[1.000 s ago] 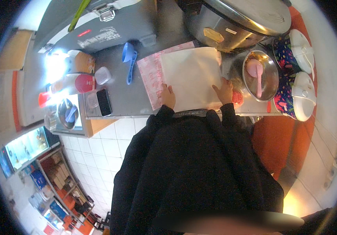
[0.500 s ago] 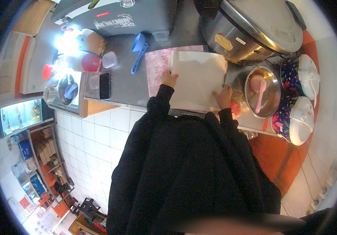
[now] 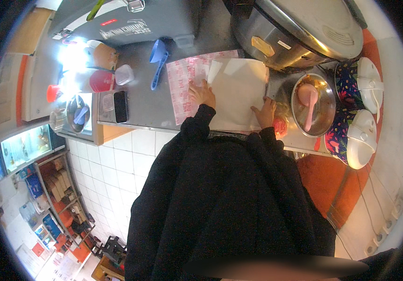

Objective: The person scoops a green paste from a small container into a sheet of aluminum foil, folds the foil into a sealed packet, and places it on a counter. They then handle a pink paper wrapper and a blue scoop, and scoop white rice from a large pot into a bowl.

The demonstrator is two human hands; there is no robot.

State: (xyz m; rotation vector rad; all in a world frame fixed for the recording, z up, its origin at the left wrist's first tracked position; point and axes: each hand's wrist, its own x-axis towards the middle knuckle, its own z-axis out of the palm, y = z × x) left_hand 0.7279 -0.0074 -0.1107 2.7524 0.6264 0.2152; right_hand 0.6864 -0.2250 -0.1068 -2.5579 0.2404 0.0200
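A stack of white paper sheets (image 3: 241, 93) lies on the counter, with pink-and-white printed paper (image 3: 181, 91) showing out from under its left side. My left hand (image 3: 203, 95) rests, fingers spread, where the sheets' left edge meets the printed paper. At the upper left corner, one sheet sits slightly askew. My right hand (image 3: 264, 114) lies against the stack's right edge, thumb and fingers apart, holding nothing visible. Just right of it is a clear plastic bag with something red (image 3: 280, 126) in it. Both my sleeves are black.
Right of the papers, a steel bowl (image 3: 315, 132) holds a pink ladle (image 3: 309, 110), beside two floral pots with white lids (image 3: 361, 145). Behind stand a large steel cooker (image 3: 286, 40) and a grey cooler box (image 3: 159, 23). Leftward are a blue scoop (image 3: 159, 70) and a phone (image 3: 120, 107).
My left hand has let the sheets' edge go from its closed grasp and spread its fingers over the printed paper. The right hand stays at the right edge. The view has shifted slightly.
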